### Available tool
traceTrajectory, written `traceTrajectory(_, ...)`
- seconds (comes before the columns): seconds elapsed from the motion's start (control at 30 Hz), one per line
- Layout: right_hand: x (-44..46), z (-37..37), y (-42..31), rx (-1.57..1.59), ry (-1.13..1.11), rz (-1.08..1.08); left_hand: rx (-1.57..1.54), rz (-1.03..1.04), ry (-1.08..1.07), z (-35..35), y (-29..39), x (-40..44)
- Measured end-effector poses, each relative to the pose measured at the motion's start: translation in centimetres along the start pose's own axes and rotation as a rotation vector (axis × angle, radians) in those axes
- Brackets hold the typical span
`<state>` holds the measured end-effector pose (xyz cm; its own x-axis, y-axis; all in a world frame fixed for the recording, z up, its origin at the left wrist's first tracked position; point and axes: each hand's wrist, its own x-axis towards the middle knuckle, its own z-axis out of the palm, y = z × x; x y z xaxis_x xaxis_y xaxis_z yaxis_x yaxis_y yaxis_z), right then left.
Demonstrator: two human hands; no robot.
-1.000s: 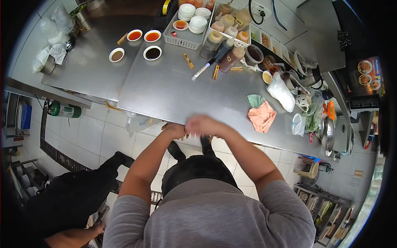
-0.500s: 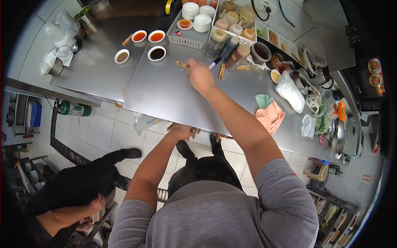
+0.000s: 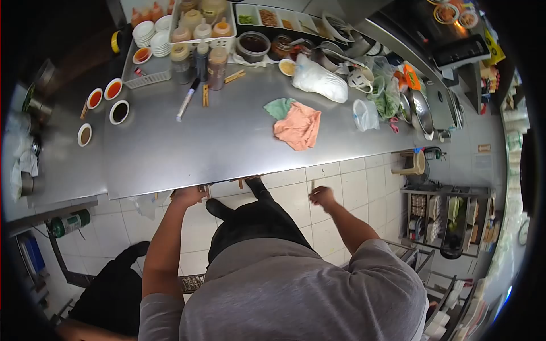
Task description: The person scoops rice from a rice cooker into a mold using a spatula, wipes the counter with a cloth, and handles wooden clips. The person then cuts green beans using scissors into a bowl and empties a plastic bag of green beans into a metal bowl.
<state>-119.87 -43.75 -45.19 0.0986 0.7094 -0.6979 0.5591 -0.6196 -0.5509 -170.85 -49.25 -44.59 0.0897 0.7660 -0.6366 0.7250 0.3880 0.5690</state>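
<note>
Clothespin (image 3: 312, 185) in right hand (image 3: 323, 196) — left hand (image 3: 189, 196) at counter edge (image 3: 239, 170)

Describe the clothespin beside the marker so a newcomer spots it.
On the steel counter, find the reddish-brown squeeze bottle. Just below-left of it in view, the wooden clothespin lies right of the marker. Unlike the slanted clothespin right of that bottle, it points nearly straight up the image.

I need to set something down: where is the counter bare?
Widest patch: counter between dark sauce and pink cloth, from marker to the front edge by the left hand. Smaller: between cloth and clear bag. Crowded: back, bottles; right end, greens, metal bowl.
</note>
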Motion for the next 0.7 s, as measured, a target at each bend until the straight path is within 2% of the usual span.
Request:
traceTrajectory(0.1, 3.7, -3.5, -0.4, 0.235, 0.192, 0.056, -0.051, 0.001, -0.015, -0.3, 1.0, -0.5)
traceTrajectory(0.17, 5.1, -4.0, -2.3, 0.204, 0.193, 0.089, -0.127, 0.015, -0.016, -0.1, 0.9, -0.5)
traceTrajectory(0.23, 6.1, -3.5, -3.2, 0.173, 0.164, 0.104, -0.090, -0.004, -0.006, -0.1, 1.1, -0.5)
traceTrajectory(0.3, 6.3, -2.3, -4.0, 0.169, 0.037, -0.004, -0.060, -0.034, 0.014, 0.0, 0.9, -0.6)
traceTrajectory(0.33, 8.1, -2.3, -1.9, 0.157, -0.014, 0.003, -0.047, 0.005, 0.043, 0.4, 0.4, -0.4)
traceTrajectory(0.37, 10.1, -2.9, -0.7, -0.259, -0.112, 0.197, -0.035, 0.040, 0.077, 0.8, -0.4, 0.0)
traceTrajectory(0.4, 11.1, -1.6, -1.2, -1.140, -0.282, 0.165, -0.029, -0.017, 0.019, 1.4, -1.5, 0.9)
traceTrajectory(0.43, 5.9, 0.3, -5.6, -1.067, -0.259, 0.352, -0.037, -0.036, 0.039, 0.8, -1.2, 0.6)
traceTrajectory(0.47, 4.3, 1.1, -6.6, -0.997, -0.467, 0.334, 0.024, -0.069, 0.032, 0.3, -0.2, 0.2)
traceTrajectory(0.5, 0.4, 3.2, -11.7, -0.928, -0.639, 0.348, 0.081, -0.099, 0.021, 0.1, 0.3, 0.0)
traceTrajectory(0.53, -2.8, 5.3, -16.4, -0.830, -0.800, 0.262, 0.107, -0.025, 0.064, 0.7, -0.6, 0.5)
traceTrajectory(0.57, -4.4, 6.9, -20.6, -0.691, -1.003, 0.037, 0.096, -0.030, 0.072, 0.7, -0.7, 0.5)
traceTrajectory(0.6, -5.1, 9.0, -24.3, -0.505, -1.099, -0.184, 0.085, -0.046, 0.048, 0.5, -0.5, 0.7)
traceTrajectory(0.63, -5.5, 11.2, -27.6, -0.358, -1.050, -0.339, 0.078, -0.060, 0.021, 0.3, -0.3, 0.6)
traceTrajectory(0.7, -2.4, 15.8, -32.1, -0.323, -0.748, -0.675, 0.069, -0.048, 0.047, 0.0, 0.4, 0.0)
